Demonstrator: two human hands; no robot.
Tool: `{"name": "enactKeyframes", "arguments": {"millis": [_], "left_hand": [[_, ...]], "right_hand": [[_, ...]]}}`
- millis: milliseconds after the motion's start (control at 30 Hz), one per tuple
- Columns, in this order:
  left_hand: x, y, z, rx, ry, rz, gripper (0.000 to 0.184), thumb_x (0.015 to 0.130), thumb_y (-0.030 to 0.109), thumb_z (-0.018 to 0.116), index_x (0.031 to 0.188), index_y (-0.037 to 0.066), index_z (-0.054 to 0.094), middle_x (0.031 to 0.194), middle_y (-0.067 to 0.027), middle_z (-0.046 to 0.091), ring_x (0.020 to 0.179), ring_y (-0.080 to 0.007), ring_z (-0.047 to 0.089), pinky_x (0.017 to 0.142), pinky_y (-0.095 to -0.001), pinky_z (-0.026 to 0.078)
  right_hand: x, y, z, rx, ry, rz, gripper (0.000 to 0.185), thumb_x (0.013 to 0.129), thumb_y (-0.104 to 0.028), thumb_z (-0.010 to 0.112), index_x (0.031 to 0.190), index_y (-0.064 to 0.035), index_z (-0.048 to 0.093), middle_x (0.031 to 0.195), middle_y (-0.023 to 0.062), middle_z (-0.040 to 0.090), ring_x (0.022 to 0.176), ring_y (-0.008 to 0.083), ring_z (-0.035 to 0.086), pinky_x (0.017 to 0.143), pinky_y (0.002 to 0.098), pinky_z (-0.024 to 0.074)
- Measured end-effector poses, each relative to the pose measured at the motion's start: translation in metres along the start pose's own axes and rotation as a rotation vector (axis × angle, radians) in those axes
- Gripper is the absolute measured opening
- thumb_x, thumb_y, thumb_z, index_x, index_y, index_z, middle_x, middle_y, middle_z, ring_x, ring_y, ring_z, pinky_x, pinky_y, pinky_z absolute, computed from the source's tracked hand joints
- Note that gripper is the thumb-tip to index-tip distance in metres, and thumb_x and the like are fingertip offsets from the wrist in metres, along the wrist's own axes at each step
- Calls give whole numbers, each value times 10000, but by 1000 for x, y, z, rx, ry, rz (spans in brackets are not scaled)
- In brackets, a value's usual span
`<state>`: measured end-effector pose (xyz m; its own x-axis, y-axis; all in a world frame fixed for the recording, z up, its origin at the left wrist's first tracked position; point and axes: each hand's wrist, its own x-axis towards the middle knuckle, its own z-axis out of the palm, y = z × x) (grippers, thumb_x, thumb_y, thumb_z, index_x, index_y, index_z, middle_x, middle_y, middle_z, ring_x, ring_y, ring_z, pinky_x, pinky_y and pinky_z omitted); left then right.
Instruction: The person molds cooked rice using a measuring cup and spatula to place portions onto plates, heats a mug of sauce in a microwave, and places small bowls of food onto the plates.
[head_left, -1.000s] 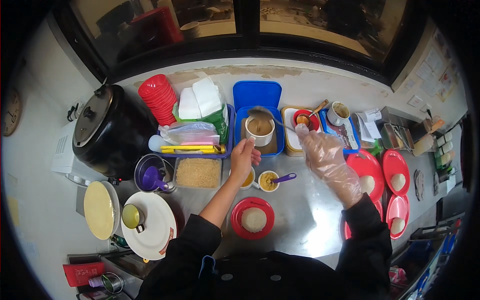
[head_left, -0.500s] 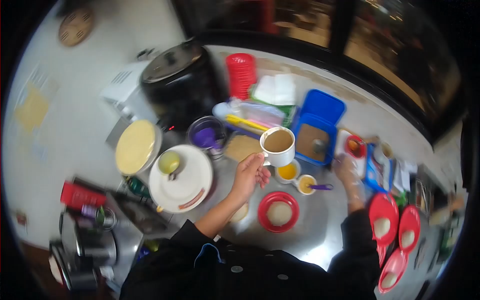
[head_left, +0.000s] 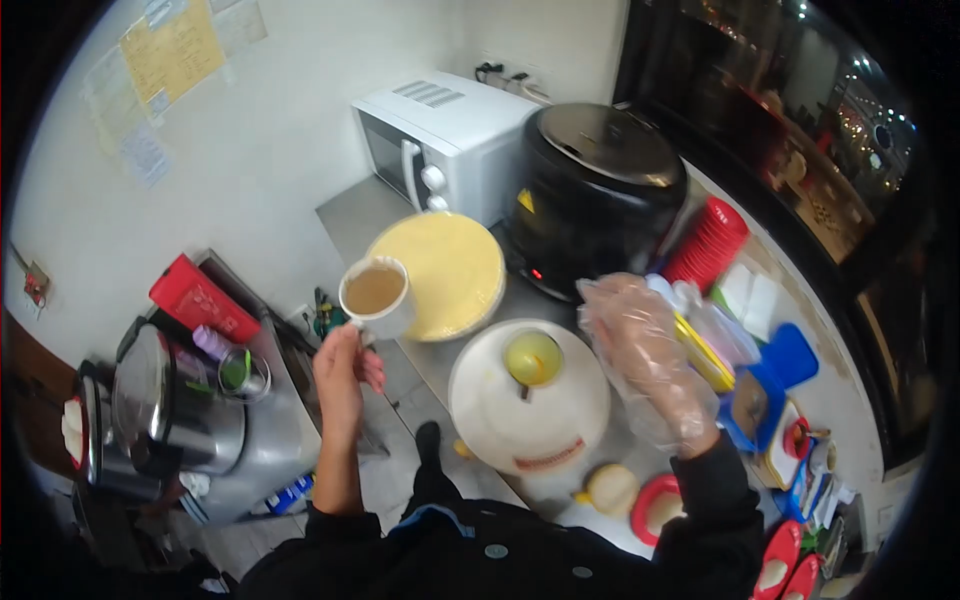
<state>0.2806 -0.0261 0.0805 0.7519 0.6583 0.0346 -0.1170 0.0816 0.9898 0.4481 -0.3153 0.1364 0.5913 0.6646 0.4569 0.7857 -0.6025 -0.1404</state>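
My left hand (head_left: 345,372) grips a white mug (head_left: 385,312) of brown liquid by its handle, upright, in front of a round tub with a pale yellow top (head_left: 450,270). In a loose clear plastic glove, my right hand (head_left: 632,335) is above the counter, between the black lidded pot (head_left: 590,210) and a large round white lid (head_left: 490,420). Its back faces me and it is slightly blurred, so its fingers cannot be made out. On the white lid rests a small yellow-green cup (head_left: 533,358), close to the right hand's left side.
A white microwave (head_left: 450,140) stands behind the tub. Stacked red bowls (head_left: 708,245) and a blue container (head_left: 750,410) line the right side. A red bowl (head_left: 645,520) and a yellow mug (head_left: 608,490) sit near my body. Steel pots (head_left: 190,420) occupy the left counter.
The view has swung left toward the microwave and steel pots. My left hand has carried the mug left, to the yellow-topped tub. My gloved right hand has moved left, near the black pot.
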Motion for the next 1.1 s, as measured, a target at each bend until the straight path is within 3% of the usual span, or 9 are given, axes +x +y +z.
{"name": "enactKeyframes", "arguments": {"millis": [200, 300, 533, 700, 867, 967, 1033, 1067, 1100], "left_hand": [[120, -20, -73, -28, -84, -54, 344, 952, 344, 455, 819, 31, 511, 607, -80, 569, 454, -124, 542, 376, -224, 419], [158, -22, -97, -14, -190, -141, 343, 953, 325, 464, 796, 24, 515, 617, -75, 577, 472, -114, 550, 397, -221, 422], [198, -28, -116, 42, -396, -252, 326, 962, 305, 445, 774, 43, 493, 622, -74, 569, 479, -113, 546, 404, -221, 428], [236, -39, -88, -51, -522, -349, 325, 960, 292, 459, 814, 14, 545, 637, -55, 569, 500, -97, 545, 432, -224, 437], [283, -84, -47, -263, -482, -407, 309, 957, 307, 469, 862, 20, 533, 655, -67, 578, 515, -117, 556, 435, -232, 440], [336, -142, -9, 52, -170, 467, 293, 936, 327, 482, 879, 44, 528, 681, -49, 589, 538, -130, 561, 453, -279, 449], [374, -142, 11, 174, -79, 286, 303, 919, 342, 479, 852, 52, 536, 692, -57, 596, 578, -201, 576, 532, -355, 467], [388, -105, 11, 180, -207, -275, 314, 912, 347, 477, 836, 49, 538, 694, -77, 597, 612, -257, 588, 590, -396, 472], [415, -117, 20, 198, -226, -199, 333, 916, 350, 464, 836, 36, 539, 710, -116, 602, 662, -319, 586, 644, -424, 457]], "right_hand": [[249, -86, 159, -17, -140, -280, 337, 767, -103, 554, 1095, -29, 572, 863, 145, 603, 904, 312, 576, 848, 422, 434], [339, -82, 236, -189, 427, -609, 173, 759, -82, 531, 899, -21, 613, 783, 113, 608, 835, 301, 593, 818, 392, 454], [414, -102, 249, -713, -785, -505, 99, 653, -114, 635, 560, -85, 618, 615, 27, 613, 659, 188, 609, 577, 345, 462], [408, -127, 297, -718, -292, -765, 244, 658, -143, 602, 458, -158, 463, 542, 1, 530, 586, 166, 565, 510, 293, 400], [434, -203, 303, -256, -281, -742, 98, 640, -142, 602, 546, -115, 607, 593, 64, 596, 667, 233, 603, 682, 351, 444], [445, -234, 302, -100, -279, -738, 67, 656, -167, 619, 619, -129, 660, 674, 60, 641, 696, 220, 623, 643, 364, 443], [454, -253, 307, -92, -331, -676, 75, 663, -167, 610, 623, -132, 662, 683, 62, 644, 705, 223, 623, 661, 372, 438], [456, -260, 310, -74, -382, -615, 84, 671, -167, 601, 627, -134, 665, 692, 64, 647, 714, 227, 623, 679, 380, 433], [457, -265, 311, -76, -382, -611, 84, 671, -167, 601, 627, -134, 665, 692, 64, 647, 714, 227, 623, 679, 380, 433]]}}
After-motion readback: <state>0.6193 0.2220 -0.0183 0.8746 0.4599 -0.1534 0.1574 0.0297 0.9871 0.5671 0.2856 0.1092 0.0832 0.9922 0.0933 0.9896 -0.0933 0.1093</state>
